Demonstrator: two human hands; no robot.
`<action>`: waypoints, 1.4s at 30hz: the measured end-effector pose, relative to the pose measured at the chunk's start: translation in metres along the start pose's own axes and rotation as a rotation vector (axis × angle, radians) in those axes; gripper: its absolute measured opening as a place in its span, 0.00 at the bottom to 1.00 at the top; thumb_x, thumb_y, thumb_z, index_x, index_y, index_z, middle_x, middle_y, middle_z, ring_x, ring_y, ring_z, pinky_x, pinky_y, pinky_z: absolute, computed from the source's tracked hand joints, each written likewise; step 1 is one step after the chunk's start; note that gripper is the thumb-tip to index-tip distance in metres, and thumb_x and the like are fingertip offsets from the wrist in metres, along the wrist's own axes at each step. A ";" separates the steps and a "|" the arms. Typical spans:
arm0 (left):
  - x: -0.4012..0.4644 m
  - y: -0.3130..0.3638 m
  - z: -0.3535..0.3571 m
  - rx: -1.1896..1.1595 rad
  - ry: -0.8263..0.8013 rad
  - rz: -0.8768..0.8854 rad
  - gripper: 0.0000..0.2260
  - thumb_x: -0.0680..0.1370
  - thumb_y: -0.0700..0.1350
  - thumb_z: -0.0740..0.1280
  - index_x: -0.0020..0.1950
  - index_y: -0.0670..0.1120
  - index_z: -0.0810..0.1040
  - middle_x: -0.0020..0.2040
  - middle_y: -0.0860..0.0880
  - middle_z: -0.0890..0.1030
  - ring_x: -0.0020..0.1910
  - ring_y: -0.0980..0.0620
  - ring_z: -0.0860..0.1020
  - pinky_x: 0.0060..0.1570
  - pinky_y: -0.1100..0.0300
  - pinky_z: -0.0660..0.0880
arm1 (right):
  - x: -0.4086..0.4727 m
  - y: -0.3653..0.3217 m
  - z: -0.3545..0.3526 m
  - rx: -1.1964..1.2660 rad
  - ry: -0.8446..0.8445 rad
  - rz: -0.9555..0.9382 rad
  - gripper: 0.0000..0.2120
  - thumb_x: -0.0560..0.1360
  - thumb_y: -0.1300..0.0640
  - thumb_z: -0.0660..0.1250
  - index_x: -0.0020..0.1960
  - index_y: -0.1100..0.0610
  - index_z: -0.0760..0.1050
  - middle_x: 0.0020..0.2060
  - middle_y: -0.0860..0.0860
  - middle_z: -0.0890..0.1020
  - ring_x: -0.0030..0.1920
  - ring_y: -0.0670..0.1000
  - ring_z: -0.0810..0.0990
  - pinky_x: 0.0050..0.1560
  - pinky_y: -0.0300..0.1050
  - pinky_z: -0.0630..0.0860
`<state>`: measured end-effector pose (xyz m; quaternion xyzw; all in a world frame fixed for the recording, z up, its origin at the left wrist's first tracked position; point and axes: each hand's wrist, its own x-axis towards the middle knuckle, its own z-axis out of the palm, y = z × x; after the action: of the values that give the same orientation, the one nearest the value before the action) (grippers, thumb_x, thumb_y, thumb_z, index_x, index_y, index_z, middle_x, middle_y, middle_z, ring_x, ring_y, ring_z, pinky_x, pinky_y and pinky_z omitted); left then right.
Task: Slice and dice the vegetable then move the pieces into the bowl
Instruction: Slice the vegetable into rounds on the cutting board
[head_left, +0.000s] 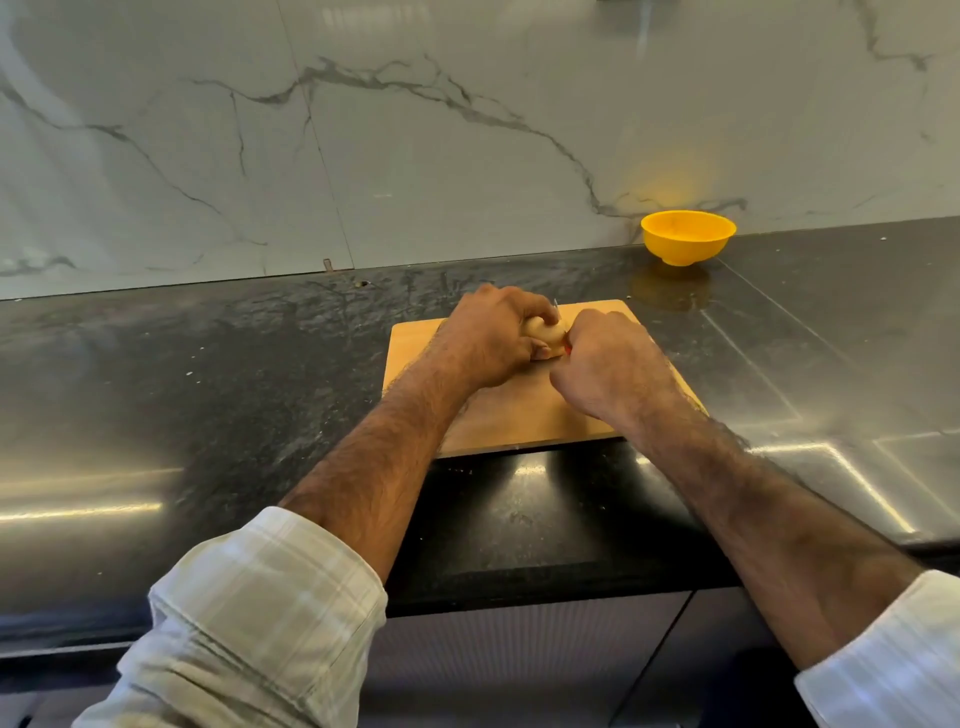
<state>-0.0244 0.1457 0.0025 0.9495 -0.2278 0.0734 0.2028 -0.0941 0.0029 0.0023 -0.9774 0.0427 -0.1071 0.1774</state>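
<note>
The yellow bowl, contents unclear, sits beyond the cutting board, where the left hand grips the vegetable and the right hand grips a knife.

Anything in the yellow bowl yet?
The yellow bowl shows only its bare inner wall; its near rim hides the bottom. The vegetable sits on the cutting board.

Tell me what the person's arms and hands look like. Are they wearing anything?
Both hands, the left hand and the right hand, are bare: no gloves, rings or watch show. The forearms are bare and hairy. The left sleeve is a pale shirt with a faint checked pattern, rolled up near the elbow. The right sleeve is pale too, also rolled up.
</note>
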 end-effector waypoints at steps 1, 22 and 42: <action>0.000 0.000 0.000 0.014 0.003 0.007 0.17 0.78 0.53 0.77 0.66 0.59 0.82 0.64 0.50 0.82 0.63 0.48 0.77 0.66 0.46 0.76 | -0.003 0.001 0.001 -0.012 -0.023 0.005 0.12 0.79 0.52 0.68 0.59 0.56 0.76 0.49 0.53 0.77 0.48 0.54 0.73 0.47 0.49 0.74; 0.002 -0.011 0.000 -0.070 -0.023 0.027 0.15 0.79 0.50 0.75 0.66 0.57 0.82 0.66 0.54 0.78 0.64 0.51 0.76 0.66 0.47 0.75 | -0.005 0.009 -0.004 0.054 0.093 -0.012 0.09 0.78 0.53 0.68 0.53 0.56 0.82 0.38 0.48 0.76 0.37 0.48 0.74 0.31 0.43 0.68; 0.003 -0.011 0.003 -0.011 0.037 0.087 0.15 0.78 0.51 0.76 0.65 0.54 0.84 0.64 0.53 0.81 0.58 0.52 0.76 0.63 0.48 0.76 | -0.018 0.000 0.006 -0.021 -0.109 0.009 0.05 0.78 0.55 0.66 0.51 0.52 0.71 0.48 0.52 0.74 0.48 0.56 0.73 0.48 0.50 0.74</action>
<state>-0.0165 0.1519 -0.0033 0.9360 -0.2657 0.0984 0.2090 -0.1102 0.0071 -0.0063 -0.9833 0.0387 -0.0525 0.1698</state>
